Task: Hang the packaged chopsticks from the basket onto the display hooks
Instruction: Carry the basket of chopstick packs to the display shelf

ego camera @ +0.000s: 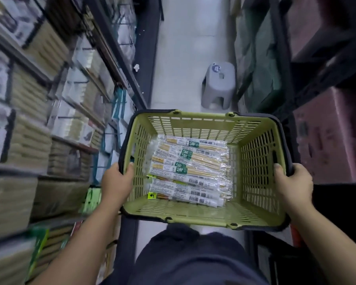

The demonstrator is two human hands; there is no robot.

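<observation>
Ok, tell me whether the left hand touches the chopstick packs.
Apart. Head view: left hand grips the basket rim, slotted wall showing between it and the packaged chopsticks.

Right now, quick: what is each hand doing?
Left hand: closed, gripping the left rim of the basket.
Right hand: closed, gripping the right rim of the basket.

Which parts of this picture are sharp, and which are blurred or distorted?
Head view: the basket and the packaged chopsticks are fairly sharp. The shelves on the left are smeared by blur. The wide lens bends the aisle edges, the plastic wrappers glint slightly, and the right side is dim.
</observation>
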